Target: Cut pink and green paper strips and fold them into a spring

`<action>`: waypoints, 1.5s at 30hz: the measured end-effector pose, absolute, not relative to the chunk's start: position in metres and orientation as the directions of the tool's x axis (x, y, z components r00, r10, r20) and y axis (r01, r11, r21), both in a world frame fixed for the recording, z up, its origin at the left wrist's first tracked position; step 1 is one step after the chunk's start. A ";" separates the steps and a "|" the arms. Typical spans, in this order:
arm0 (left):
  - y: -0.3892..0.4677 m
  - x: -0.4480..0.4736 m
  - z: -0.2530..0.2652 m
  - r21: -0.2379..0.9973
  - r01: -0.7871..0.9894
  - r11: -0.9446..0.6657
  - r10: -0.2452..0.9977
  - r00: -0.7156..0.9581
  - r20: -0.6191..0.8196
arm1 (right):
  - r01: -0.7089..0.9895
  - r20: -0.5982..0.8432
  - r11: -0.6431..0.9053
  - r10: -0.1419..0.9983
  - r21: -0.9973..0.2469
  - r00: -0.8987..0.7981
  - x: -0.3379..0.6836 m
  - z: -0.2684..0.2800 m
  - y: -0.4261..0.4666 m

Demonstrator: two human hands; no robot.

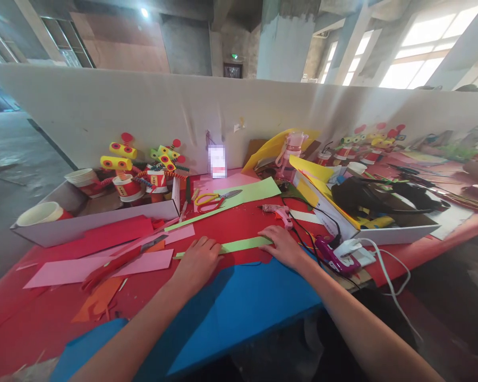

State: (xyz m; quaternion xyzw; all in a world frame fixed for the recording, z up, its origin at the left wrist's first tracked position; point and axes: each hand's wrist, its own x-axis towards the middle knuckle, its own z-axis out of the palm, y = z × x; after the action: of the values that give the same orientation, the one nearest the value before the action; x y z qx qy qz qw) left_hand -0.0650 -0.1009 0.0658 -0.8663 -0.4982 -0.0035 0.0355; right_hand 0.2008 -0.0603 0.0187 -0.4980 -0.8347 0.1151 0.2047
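L hand (201,257) & R hand (286,246) both gripping green strip (242,245), uneven pull could crease it, & glue gun (279,211) just far of R hand may burn if hot

On the red-covered bench (16,302), the grip of the left hand (201,259) rests on a green paper strip (245,245), and the grip of the right hand (283,245) touches its right end. Just beyond the right hand lies a pink glue gun (279,213); farther, scissors (230,194) with a yellow handle lie partly over a larger green sheet (259,193).
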 end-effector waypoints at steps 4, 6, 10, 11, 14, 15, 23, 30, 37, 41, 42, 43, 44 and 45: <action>-0.091 -0.057 0.062 -0.028 0.855 -0.519 0.853 0.519 0.050 | 0.768 0.240 0.514 0.858 -0.382 -0.455 0.199 0.015 -0.058; -0.090 -0.055 0.057 -0.042 0.833 -0.551 0.831 0.553 0.063 | 0.751 0.281 0.549 0.835 -0.366 -0.473 0.200 0.014 -0.061; -0.091 -0.056 0.051 -0.070 0.793 -0.606 0.792 0.609 0.041 | 0.738 0.383 0.598 0.791 -0.314 -0.477 0.209 0.013 -0.072; -0.092 -0.056 0.051 -0.074 0.791 -0.608 0.791 0.611 0.025 | 0.740 0.412 0.606 0.778 -0.291 -0.475 0.211 0.014 -0.075; -0.093 -0.053 0.055 -0.086 0.795 -0.601 0.799 0.600 -0.031 | 0.739 0.454 0.639 0.735 -0.213 -0.505 0.215 0.016 -0.082; -0.093 -0.051 0.057 -0.090 0.795 -0.601 0.799 0.599 -0.044 | 0.735 0.450 0.650 0.725 -0.195 -0.522 0.215 0.016 -0.083; -0.081 -0.020 0.059 -0.053 0.745 -0.665 0.747 0.664 -0.037 | 0.682 0.343 0.534 0.845 -0.500 -0.411 0.217 0.007 -0.078; -0.064 -0.007 0.058 0.013 0.843 -0.538 0.841 0.537 -0.065 | 0.734 0.140 0.269 0.962 -0.623 -0.233 0.224 0.012 -0.071; -0.069 -0.004 0.059 -0.034 0.826 -0.563 0.824 0.558 -0.099 | 0.750 0.123 0.255 0.966 -0.610 -0.228 0.223 0.017 -0.071; -0.074 -0.006 0.059 -0.031 0.821 -0.570 0.819 0.565 -0.095 | 0.720 0.110 0.240 0.968 -0.651 -0.224 0.227 0.016 -0.071; -0.074 -0.006 0.058 -0.029 0.827 -0.562 0.825 0.557 -0.097 | 0.718 0.108 0.238 0.969 -0.655 -0.223 0.228 0.015 -0.071; -0.074 -0.005 0.058 -0.026 0.835 -0.550 0.832 0.545 -0.099 | 0.718 0.107 0.238 0.969 -0.654 -0.224 0.228 0.015 -0.071; -0.074 -0.004 0.057 -0.023 0.843 -0.537 0.840 0.533 -0.101 | 0.721 0.108 0.243 0.968 -0.649 -0.228 0.228 0.016 -0.071; -0.073 -0.004 0.057 -0.020 0.851 -0.525 0.848 0.520 -0.103 | 0.727 0.113 0.252 0.965 -0.639 -0.235 0.228 0.016 -0.071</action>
State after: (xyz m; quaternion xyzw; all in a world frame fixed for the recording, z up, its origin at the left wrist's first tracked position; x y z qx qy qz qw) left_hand -0.0036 -0.0732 0.0574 -0.8717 -0.4872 0.0499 -0.0162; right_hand 0.2284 -0.0706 0.0164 -0.5646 -0.7496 0.2355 0.2528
